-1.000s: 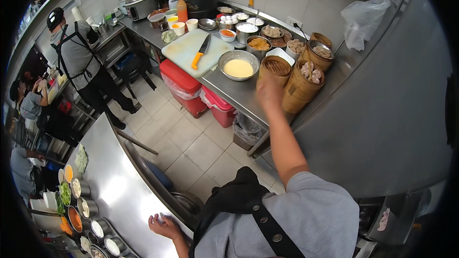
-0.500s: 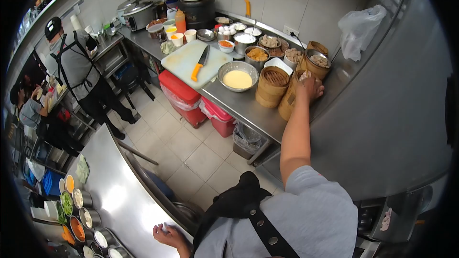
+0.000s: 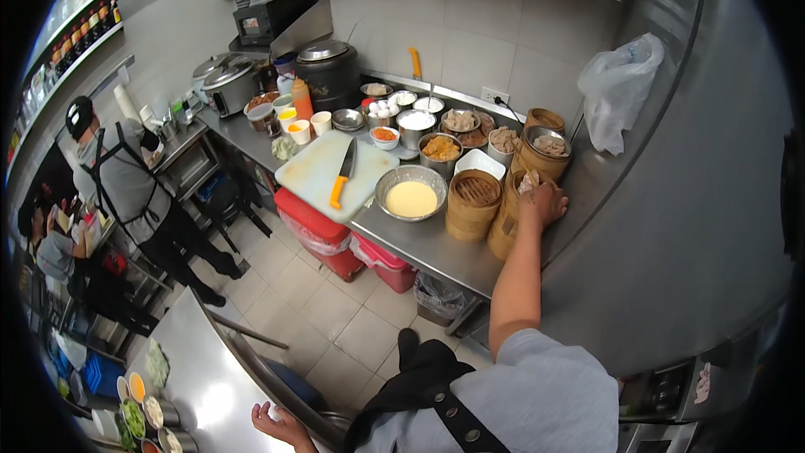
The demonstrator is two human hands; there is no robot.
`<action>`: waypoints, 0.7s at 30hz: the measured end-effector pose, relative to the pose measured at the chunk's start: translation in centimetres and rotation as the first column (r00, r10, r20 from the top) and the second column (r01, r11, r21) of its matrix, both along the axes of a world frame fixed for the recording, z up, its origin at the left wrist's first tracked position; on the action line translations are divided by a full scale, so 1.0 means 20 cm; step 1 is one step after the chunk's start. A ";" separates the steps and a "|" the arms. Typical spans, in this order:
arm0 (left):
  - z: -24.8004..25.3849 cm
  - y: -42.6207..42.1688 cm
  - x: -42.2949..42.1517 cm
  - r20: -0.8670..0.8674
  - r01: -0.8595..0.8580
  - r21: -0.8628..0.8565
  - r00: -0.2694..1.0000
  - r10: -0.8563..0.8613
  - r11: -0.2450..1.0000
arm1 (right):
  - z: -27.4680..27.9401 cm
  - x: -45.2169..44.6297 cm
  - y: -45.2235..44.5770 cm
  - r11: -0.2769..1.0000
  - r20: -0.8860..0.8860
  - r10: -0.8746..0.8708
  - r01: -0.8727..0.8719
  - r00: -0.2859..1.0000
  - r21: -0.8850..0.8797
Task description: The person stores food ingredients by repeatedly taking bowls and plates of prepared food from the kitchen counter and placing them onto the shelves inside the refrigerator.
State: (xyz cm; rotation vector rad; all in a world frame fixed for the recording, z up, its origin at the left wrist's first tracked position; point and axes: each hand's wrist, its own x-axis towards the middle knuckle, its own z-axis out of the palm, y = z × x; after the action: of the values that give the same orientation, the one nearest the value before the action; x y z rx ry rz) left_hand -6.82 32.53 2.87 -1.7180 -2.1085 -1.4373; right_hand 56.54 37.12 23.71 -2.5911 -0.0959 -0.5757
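My right hand (image 3: 545, 204) reaches into the top of a bamboo steamer (image 3: 504, 229) at the far right of the counter. Its fingers are bent over the steamer's mouth, at a small pale pinkish thing (image 3: 528, 182) whose kind I cannot make out. Beside this steamer stands another bamboo steamer (image 3: 475, 216) with a woven lid on top. Behind my hand, a metal bowl of cooked meat (image 3: 550, 147) rests on a further steamer. My left hand (image 3: 279, 426) hangs over the edge of the steel table, holding nothing, fingers loosely apart.
A bowl of yellow batter (image 3: 411, 199) sits near the counter's front edge. A knife (image 3: 343, 174) with an orange handle lies on the white cutting board (image 3: 302, 169). Red bins (image 3: 323, 233) stand below. A co-worker (image 3: 134, 168) stands at the left; a steel refrigerator side (image 3: 671, 201) borders the right.
My view has tilted up, showing more of the shelf and wall. My right hand stays at the steamer's mouth. The left hand remains over the steel table.
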 end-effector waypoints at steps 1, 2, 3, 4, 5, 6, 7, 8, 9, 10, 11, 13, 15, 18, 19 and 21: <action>-0.01 0.07 0.01 -0.066 -0.014 -0.011 0.998 0.014 1.000 | 0.02 0.00 0.00 1.000 0.038 -0.010 0.010 0.999 0.018; -0.02 0.14 0.01 -0.137 -0.029 -0.017 0.990 0.026 0.999 | 0.02 0.01 0.01 1.000 0.086 -0.018 0.016 0.996 0.022; 0.00 0.21 0.01 -0.184 -0.046 -0.009 0.982 0.044 0.999 | 0.02 0.03 0.02 0.999 0.128 -0.025 0.022 0.991 0.023; 0.00 0.26 0.02 -0.201 -0.055 -0.035 0.978 0.047 0.998 | 0.00 0.05 0.02 0.999 0.172 -0.032 0.030 0.985 0.015; 0.01 0.30 0.02 -0.227 -0.062 -0.062 0.973 0.047 0.996 | -0.01 0.06 0.04 0.997 0.235 -0.063 0.051 0.970 0.055; 0.04 0.37 0.02 -0.254 -0.067 -0.087 0.966 0.043 0.994 | -0.02 0.05 0.06 0.996 0.293 -0.007 -0.021 0.956 0.090; 0.03 0.43 0.02 -0.320 -0.080 -0.017 0.945 0.070 0.997 | -0.02 0.03 0.07 0.989 0.353 0.044 -0.090 0.935 0.114; -0.03 0.47 0.02 -0.378 -0.084 0.048 0.921 0.096 0.995 | 0.00 0.02 0.08 0.979 0.417 0.093 -0.160 0.904 0.128; -0.06 0.50 0.01 -0.435 -0.082 0.116 0.892 0.125 0.990 | 0.05 -0.06 0.12 0.952 0.496 0.115 -0.238 0.860 0.193; -0.05 0.53 -0.01 -0.475 -0.084 0.094 0.872 0.119 0.992 | 0.05 -0.09 0.16 0.935 0.514 0.182 -0.310 0.838 0.174; -0.06 0.54 0.01 -0.505 -0.090 0.073 0.855 0.114 0.993 | 0.07 -0.10 0.22 0.930 0.541 0.176 -0.318 0.822 0.182; -0.05 0.60 0.01 -0.554 -0.132 0.067 0.820 0.147 0.989 | 0.11 -0.13 0.35 0.835 0.494 0.220 -0.424 0.841 0.350; -0.13 0.65 -0.02 -0.611 -0.160 0.125 0.766 0.203 0.979 | 0.18 -0.12 0.45 0.569 0.384 0.360 -0.526 0.850 0.632; -0.17 0.70 -0.03 -0.617 -0.183 0.154 0.749 0.239 0.971 | 0.38 -0.04 0.57 0.304 0.527 0.260 -0.587 0.809 0.751; -0.12 0.70 0.01 -0.598 -0.193 0.157 0.762 0.248 0.969 | 0.50 -0.02 0.58 0.281 0.608 0.158 -0.626 0.778 0.728; -0.07 0.72 0.07 -0.549 -0.216 0.161 0.791 0.269 0.963 | 0.78 0.03 0.56 0.252 0.706 -0.038 -0.677 0.707 0.692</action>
State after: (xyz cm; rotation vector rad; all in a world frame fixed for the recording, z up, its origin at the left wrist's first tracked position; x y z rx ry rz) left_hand -5.36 46.95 1.47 -1.5166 -1.8107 -0.7951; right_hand 57.09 48.38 39.28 -1.0425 -0.4127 -0.9103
